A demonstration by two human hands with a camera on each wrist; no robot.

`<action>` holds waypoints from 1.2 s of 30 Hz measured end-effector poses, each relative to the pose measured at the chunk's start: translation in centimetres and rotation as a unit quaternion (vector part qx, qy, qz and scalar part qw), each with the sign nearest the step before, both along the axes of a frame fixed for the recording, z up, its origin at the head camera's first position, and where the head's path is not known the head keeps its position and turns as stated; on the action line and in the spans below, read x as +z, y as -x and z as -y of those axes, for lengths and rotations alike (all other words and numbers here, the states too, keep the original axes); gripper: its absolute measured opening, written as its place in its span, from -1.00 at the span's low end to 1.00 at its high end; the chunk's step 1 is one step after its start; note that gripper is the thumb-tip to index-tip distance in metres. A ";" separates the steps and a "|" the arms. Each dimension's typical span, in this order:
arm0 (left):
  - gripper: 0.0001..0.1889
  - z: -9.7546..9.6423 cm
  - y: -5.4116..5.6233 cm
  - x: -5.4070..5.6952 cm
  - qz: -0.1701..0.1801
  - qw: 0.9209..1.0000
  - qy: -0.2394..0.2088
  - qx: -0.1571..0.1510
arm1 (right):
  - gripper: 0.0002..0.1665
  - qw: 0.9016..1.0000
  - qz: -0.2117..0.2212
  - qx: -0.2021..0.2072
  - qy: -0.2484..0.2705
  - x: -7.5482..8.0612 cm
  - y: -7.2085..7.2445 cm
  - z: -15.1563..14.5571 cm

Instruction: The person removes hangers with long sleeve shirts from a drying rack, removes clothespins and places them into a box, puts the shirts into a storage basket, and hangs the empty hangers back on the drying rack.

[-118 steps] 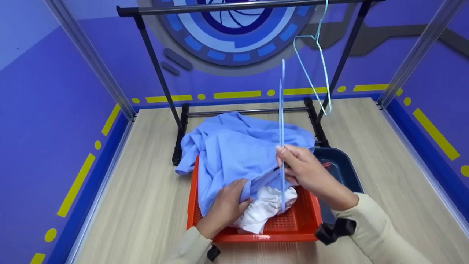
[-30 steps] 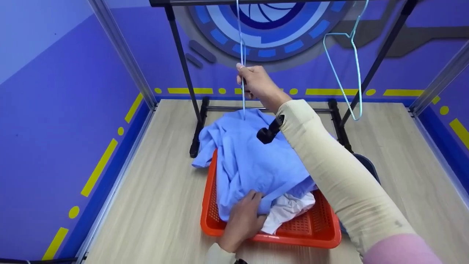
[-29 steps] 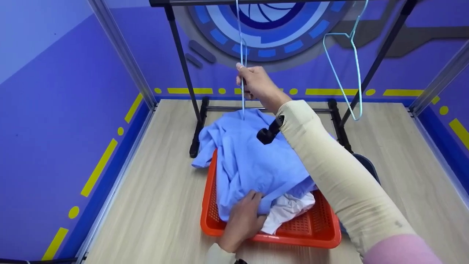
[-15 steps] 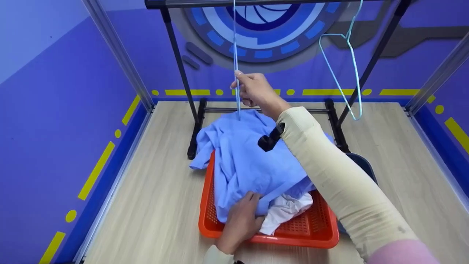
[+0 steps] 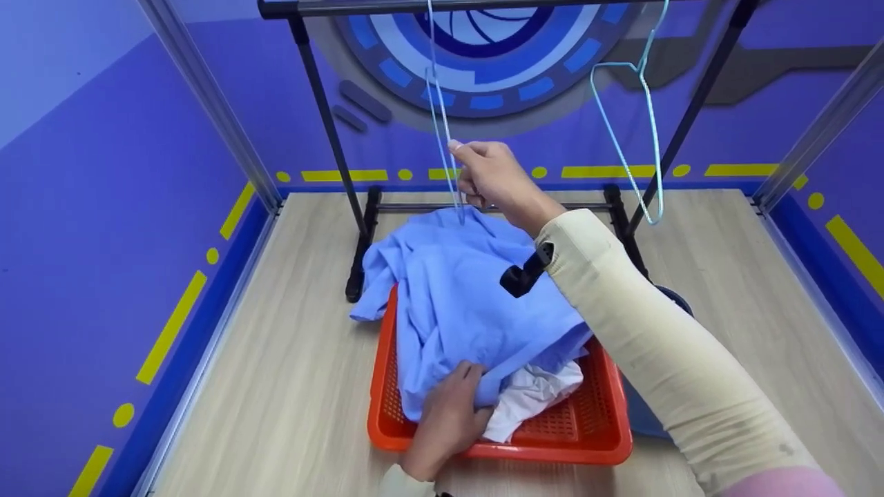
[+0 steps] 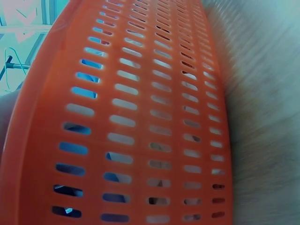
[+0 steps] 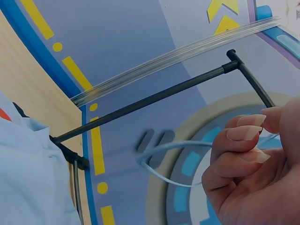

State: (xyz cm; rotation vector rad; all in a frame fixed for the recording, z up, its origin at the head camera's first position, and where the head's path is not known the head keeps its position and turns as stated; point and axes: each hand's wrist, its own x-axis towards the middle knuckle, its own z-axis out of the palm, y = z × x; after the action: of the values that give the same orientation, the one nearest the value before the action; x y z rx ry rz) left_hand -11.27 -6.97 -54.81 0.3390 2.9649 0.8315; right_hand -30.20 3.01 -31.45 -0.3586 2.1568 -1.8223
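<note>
A blue garment [image 5: 456,290] lies heaped over the red basket [image 5: 545,452], spilling past its back edge. At the basket's front my left hand [image 5: 449,417] grips the garment's near edge. A crumpled white cloth [image 5: 532,397] shows beneath the garment on the right. Farther back, my right hand [image 5: 494,176] pinches one side of a thin light-blue wire hanger [image 5: 436,103], whose hook reaches up to the rack's top rail. The hanger's lower end overlaps the garment's back in the head view. In the right wrist view, the curled fingers [image 7: 243,133] hide part of its wire.
A black rack [image 5: 321,103] stands behind the basket. Another light-blue hanger [image 5: 652,131] hangs at its right. A dark blue tub [image 5: 646,411] sits right of the basket, partly under my right sleeve [image 5: 663,331]. Blue panel walls [image 5: 103,228] enclose the wooden surface [image 5: 297,359].
The right hand lifted the hanger from above the basket up to the rail. In the last half second it has shifted slightly right and down, turning the hanger. The left hand stays on the garment.
</note>
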 end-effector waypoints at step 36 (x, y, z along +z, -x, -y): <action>-0.55 -0.1 -0.1 -0.1 -0.014 1.000 0.000 0.000 | -0.59 0.989 -0.096 0.091 -0.064 -4.5 -6.4 -6.8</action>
State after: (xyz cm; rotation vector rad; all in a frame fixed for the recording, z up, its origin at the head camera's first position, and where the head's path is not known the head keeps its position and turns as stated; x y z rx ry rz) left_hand -11.19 -6.88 -54.92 0.3538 2.9910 0.8335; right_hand -23.84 9.79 -35.95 -0.7024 2.2676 -1.5978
